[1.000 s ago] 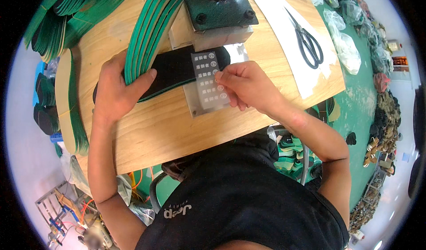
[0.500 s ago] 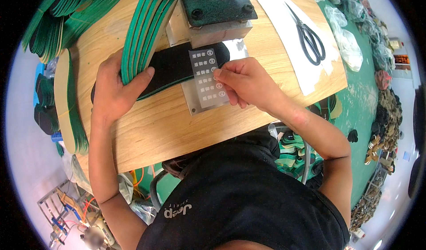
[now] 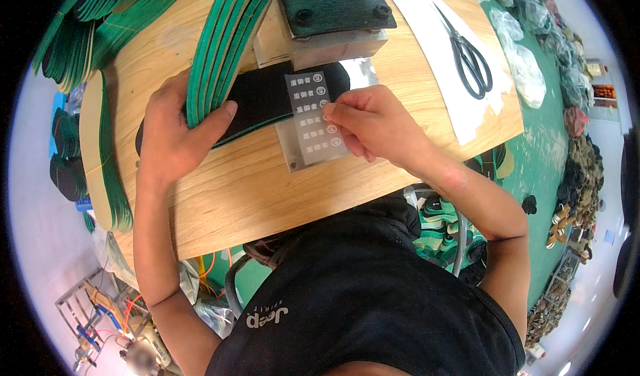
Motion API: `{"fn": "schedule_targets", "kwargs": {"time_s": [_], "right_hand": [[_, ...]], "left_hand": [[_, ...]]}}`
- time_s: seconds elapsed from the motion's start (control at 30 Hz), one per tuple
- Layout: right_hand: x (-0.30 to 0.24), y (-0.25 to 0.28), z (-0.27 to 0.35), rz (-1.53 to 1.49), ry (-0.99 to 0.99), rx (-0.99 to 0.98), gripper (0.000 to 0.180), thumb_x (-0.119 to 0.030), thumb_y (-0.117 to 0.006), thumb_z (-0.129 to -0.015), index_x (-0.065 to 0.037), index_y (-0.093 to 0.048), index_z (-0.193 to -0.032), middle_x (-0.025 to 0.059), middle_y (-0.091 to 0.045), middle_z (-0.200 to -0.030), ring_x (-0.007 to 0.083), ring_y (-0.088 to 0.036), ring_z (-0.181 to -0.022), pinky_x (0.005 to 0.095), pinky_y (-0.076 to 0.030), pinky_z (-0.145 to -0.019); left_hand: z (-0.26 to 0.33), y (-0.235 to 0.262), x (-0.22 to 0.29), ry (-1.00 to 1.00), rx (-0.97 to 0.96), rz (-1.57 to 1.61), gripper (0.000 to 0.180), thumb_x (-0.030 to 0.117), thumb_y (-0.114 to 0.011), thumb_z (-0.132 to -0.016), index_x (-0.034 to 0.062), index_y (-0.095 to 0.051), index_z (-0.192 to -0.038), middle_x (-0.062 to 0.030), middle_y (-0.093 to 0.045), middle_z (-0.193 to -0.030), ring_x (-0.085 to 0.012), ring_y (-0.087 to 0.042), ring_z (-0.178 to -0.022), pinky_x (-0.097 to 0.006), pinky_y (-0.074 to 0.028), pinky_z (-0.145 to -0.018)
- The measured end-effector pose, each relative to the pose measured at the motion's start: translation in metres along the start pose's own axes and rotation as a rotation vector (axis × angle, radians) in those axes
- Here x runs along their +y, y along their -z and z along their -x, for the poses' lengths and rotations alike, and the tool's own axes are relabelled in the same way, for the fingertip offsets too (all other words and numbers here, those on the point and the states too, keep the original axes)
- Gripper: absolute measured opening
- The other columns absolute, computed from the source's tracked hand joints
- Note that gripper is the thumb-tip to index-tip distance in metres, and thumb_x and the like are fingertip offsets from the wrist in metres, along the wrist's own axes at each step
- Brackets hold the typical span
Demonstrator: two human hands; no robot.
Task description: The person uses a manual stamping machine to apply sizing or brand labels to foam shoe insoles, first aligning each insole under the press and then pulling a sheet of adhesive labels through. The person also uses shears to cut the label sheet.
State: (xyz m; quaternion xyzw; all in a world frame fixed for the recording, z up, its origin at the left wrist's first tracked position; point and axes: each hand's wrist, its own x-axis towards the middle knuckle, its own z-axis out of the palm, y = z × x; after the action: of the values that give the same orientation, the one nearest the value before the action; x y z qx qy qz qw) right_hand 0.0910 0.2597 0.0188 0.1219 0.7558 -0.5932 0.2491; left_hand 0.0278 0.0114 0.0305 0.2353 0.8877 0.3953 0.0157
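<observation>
My left hand is closed around a bundle of green-edged insoles, which stands on edge and leans up and away. Beneath and beside it, a black insole lies with its right end by the heat press block. My right hand pinches the right edge of a clear transfer film strip printed with rows of white marks. The film overlaps the insole's right part and hangs over a metal plate toward me.
Insole stacks and more bundles line the table's left side. At right, black-handled scissors rest on white sheets. The wooden table ends just before my body. Plastic bags lie on the green floor.
Little differs: the press and film appear slightly farther right in view. Both hands keep the same holds.
</observation>
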Motion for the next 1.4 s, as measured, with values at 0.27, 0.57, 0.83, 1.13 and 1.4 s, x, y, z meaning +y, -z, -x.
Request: {"fn": "schedule_targets", "kwargs": {"time_s": [0.27, 0.57, 0.83, 1.13, 1.4], "right_hand": [[0.001, -0.001, 0.0, 0.027, -0.007, 0.003, 0.033, -0.024, -0.052, -0.095, -0.001, -0.057, -0.071, 0.0015, -0.047, -0.047, 0.0075, -0.04, -0.037, 0.0219, -0.029, -0.034], [0.006, 0.002, -0.004, 0.004, 0.026, -0.024, 0.034, -0.024, -0.052, -0.092, -0.001, -0.056, -0.067, 0.0044, -0.049, -0.047, 0.0115, -0.045, -0.038, 0.0258, -0.037, -0.036], [0.005, 0.002, -0.002, 0.017, 0.047, -0.006, 0.037, -0.023, -0.052, -0.092, -0.001, -0.056, -0.063, 0.0046, -0.05, -0.046, 0.0121, -0.045, -0.037, 0.0264, -0.036, -0.035], [0.006, 0.001, -0.001, -0.03, 0.036, 0.0, 0.034, -0.024, -0.052, -0.095, -0.003, -0.056, -0.069, 0.0016, -0.048, -0.048, 0.0068, -0.042, -0.037, 0.0204, -0.031, -0.035], [0.004, 0.004, -0.002, -0.019, 0.05, -0.01, 0.038, -0.025, -0.051, -0.095, -0.001, -0.055, -0.066, 0.0042, -0.051, -0.048, 0.0112, -0.047, -0.039, 0.0254, -0.038, -0.038]], "left_hand": [[0.0, 0.001, 0.001, 0.049, -0.022, -0.031, 0.026, 0.018, -0.069, -0.073, -0.0005, -0.061, -0.09, -0.0133, -0.055, -0.067, -0.0266, -0.052, -0.063, -0.036, -0.041, -0.062], [-0.001, -0.001, 0.004, 0.007, 0.017, 0.005, 0.033, 0.015, -0.069, -0.072, 0.0003, -0.063, -0.101, -0.0155, -0.058, -0.07, -0.0284, -0.054, -0.066, -0.035, -0.044, -0.065], [-0.001, 0.001, 0.011, -0.013, 0.009, -0.063, 0.031, 0.015, -0.069, -0.072, 0.0004, -0.063, -0.099, -0.0156, -0.058, -0.072, -0.0297, -0.055, -0.067, -0.036, -0.044, -0.065], [-0.001, -0.001, 0.002, -0.028, 0.01, -0.064, 0.034, 0.017, -0.069, -0.072, 0.0007, -0.062, -0.101, -0.0169, -0.059, -0.075, -0.0321, -0.056, -0.071, -0.038, -0.044, -0.068], [0.0, -0.004, -0.003, -0.075, 0.017, -0.063, 0.052, 0.018, -0.069, -0.071, 0.0003, -0.058, -0.118, -0.0197, -0.063, -0.09, -0.0354, -0.06, -0.085, -0.038, -0.046, -0.077]]}}
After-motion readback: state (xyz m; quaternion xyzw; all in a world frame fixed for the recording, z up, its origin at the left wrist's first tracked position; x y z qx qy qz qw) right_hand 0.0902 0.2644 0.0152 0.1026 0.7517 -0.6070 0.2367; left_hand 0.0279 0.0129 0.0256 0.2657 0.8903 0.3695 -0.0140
